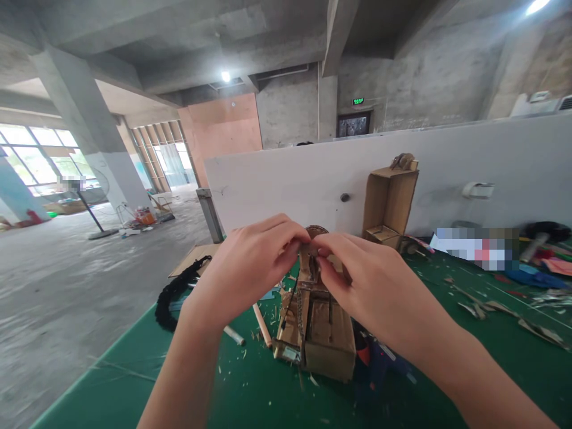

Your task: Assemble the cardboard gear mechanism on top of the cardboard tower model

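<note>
A brown cardboard model (pixel 330 339) stands on the green table, with a boxy base and a narrow upright part on top. Both hands meet at the upper part. My left hand (pixel 263 259) has its fingers bent and pressed together at the left side of the top; the fingertips are partly hidden. On the right side, my right hand (pixel 357 268) pinches at the same upper piece with thumb and forefinger. What lies between the fingertips is too small to make out. A round cardboard edge (pixel 317 229) shows just behind the fingers.
A tall open cardboard box (pixel 388 199) stands behind, by the white partition (pixel 277 185). A black fuzzy loop (pixel 167 304) lies at the left, near wooden sticks (pixel 263 325). A dark blue tool (pixel 379 363) is right of the model. Scraps cover the green table (pixel 250 393).
</note>
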`<state>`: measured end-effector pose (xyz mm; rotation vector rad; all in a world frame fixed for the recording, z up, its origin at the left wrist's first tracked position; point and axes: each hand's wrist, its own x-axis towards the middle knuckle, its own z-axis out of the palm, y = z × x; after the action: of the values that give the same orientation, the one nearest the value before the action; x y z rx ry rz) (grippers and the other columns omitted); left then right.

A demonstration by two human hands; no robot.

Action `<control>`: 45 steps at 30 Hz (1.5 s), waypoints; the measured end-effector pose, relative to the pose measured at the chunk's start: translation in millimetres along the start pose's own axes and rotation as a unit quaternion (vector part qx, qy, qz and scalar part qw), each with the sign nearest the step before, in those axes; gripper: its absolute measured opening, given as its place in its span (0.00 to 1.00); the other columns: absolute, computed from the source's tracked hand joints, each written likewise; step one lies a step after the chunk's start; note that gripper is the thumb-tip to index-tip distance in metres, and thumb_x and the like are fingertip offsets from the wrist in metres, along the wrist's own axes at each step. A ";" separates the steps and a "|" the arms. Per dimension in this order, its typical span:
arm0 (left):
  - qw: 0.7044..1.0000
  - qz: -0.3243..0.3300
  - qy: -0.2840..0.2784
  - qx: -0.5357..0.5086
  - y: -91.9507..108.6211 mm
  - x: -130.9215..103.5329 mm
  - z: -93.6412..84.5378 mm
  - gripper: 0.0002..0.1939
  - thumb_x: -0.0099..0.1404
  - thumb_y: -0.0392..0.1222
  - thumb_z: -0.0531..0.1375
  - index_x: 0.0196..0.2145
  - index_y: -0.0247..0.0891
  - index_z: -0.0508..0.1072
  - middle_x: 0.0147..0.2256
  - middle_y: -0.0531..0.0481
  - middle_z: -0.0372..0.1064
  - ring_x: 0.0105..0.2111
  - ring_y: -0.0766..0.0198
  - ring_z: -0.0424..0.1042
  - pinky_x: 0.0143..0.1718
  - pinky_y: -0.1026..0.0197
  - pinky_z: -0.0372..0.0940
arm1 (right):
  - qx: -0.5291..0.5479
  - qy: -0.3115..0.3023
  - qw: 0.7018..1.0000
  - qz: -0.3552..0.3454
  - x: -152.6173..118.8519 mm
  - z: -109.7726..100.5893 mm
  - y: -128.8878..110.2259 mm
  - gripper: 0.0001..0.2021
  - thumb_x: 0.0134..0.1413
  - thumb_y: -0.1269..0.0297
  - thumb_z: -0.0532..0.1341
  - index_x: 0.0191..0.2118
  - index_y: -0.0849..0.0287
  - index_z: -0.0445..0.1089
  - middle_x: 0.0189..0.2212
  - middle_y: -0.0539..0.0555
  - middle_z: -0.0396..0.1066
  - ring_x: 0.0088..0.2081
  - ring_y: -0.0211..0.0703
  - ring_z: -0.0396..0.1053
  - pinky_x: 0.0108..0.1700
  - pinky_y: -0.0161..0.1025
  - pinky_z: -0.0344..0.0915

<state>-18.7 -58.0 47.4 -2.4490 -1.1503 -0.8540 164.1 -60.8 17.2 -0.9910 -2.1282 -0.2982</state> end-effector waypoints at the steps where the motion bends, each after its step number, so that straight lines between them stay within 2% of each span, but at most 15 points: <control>1: 1.000 -0.005 -0.003 -0.008 0.8 -0.2 -0.8 0.09 0.65 0.32 0.52 0.39 0.43 0.69 0.36 0.56 0.70 0.33 0.69 0.68 0.34 0.63 0.62 | -0.003 0.001 1.000 -0.002 0.0 0.5 0.2 0.09 0.59 0.69 0.52 0.43 0.59 0.68 0.30 0.51 0.70 0.26 0.39 0.66 0.29 0.37 0.60; 6: 0.998 -0.006 -0.037 -0.053 0.1 -1.2 -2.9 0.10 0.62 0.31 0.54 0.39 0.43 0.69 0.37 0.54 0.69 0.35 0.68 0.69 0.35 0.63 0.63 | -0.011 -0.009 1.000 -0.005 -0.5 0.2 -0.4 0.11 0.61 0.68 0.50 0.44 0.59 0.67 0.30 0.52 0.70 0.29 0.40 0.68 0.31 0.38 0.61; 12: 0.991 -0.026 -0.079 -0.109 -6.6 -1.2 -0.6 0.10 0.63 0.32 0.54 0.41 0.42 0.66 0.35 0.54 0.71 0.32 0.68 0.71 0.33 0.64 0.65 | -0.030 -0.006 1.000 0.007 -0.9 -1.1 -2.5 0.08 0.60 0.69 0.51 0.41 0.59 0.66 0.27 0.51 0.69 0.24 0.37 0.65 0.27 0.36 0.58; 18: 0.975 -0.038 -0.116 -0.188 -13.8 0.7 2.2 0.13 0.63 0.32 0.55 0.45 0.41 0.66 0.37 0.52 0.73 0.35 0.68 0.73 0.35 0.65 0.67 | 0.004 -0.025 0.999 0.035 0.9 -2.2 -1.7 0.09 0.58 0.70 0.53 0.44 0.57 0.65 0.31 0.51 0.72 0.27 0.39 0.67 0.26 0.36 0.58; 22: 0.975 -0.036 -0.153 -0.155 -18.7 2.4 5.5 0.09 0.58 0.30 0.56 0.36 0.40 0.67 0.32 0.54 0.74 0.31 0.68 0.73 0.31 0.66 0.66 | 0.024 -0.038 0.998 0.045 0.8 -3.0 0.7 0.10 0.57 0.70 0.54 0.45 0.56 0.65 0.32 0.51 0.72 0.27 0.40 0.69 0.28 0.37 0.60; 25: 0.974 -0.033 -0.176 -0.136 -20.9 3.6 7.1 0.05 0.58 0.32 0.56 0.31 0.39 0.68 0.30 0.55 0.75 0.28 0.68 0.73 0.28 0.67 0.65 | 0.039 -0.044 0.997 0.044 0.0 -3.9 3.0 0.11 0.55 0.71 0.54 0.45 0.56 0.64 0.31 0.51 0.73 0.28 0.41 0.70 0.29 0.38 0.61; 34: 0.971 -0.042 -0.185 -0.143 -16.8 7.5 6.8 0.06 0.58 0.33 0.56 0.29 0.40 0.72 0.27 0.55 0.75 0.24 0.69 0.71 0.21 0.69 0.60 | 0.106 -0.085 0.990 0.032 -2.4 -14.7 10.7 0.16 0.54 0.73 0.54 0.48 0.51 0.64 0.29 0.47 0.74 0.29 0.36 0.71 0.29 0.33 0.63; 40: 0.970 -0.033 -0.191 -0.148 -17.4 7.7 8.4 0.08 0.53 0.31 0.56 0.30 0.39 0.71 0.27 0.54 0.74 0.24 0.69 0.70 0.22 0.69 0.60 | 0.032 -0.039 0.996 0.068 -2.9 -11.7 14.1 0.13 0.53 0.72 0.55 0.45 0.54 0.65 0.33 0.51 0.74 0.29 0.39 0.71 0.29 0.36 0.64; 43: 0.964 -0.027 -0.211 -0.160 -21.0 7.7 14.3 0.09 0.53 0.31 0.54 0.32 0.38 0.70 0.30 0.52 0.74 0.27 0.67 0.70 0.26 0.67 0.63 | 0.016 -0.043 0.995 0.084 -3.0 -8.5 13.4 0.13 0.53 0.72 0.54 0.45 0.54 0.63 0.33 0.52 0.75 0.29 0.41 0.72 0.28 0.37 0.63; 45: 0.958 -0.011 -0.230 -0.174 -22.9 8.0 19.2 0.09 0.54 0.30 0.52 0.30 0.38 0.70 0.28 0.53 0.73 0.26 0.68 0.69 0.26 0.67 0.62 | 0.007 -0.050 0.994 0.099 -3.0 -6.7 12.3 0.12 0.53 0.72 0.54 0.44 0.55 0.62 0.31 0.52 0.75 0.28 0.42 0.72 0.26 0.38 0.61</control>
<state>-24.9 -29.3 38.0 -3.0437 -1.2636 -0.5367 177.9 -57.5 18.4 -1.2194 -2.0970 -0.1385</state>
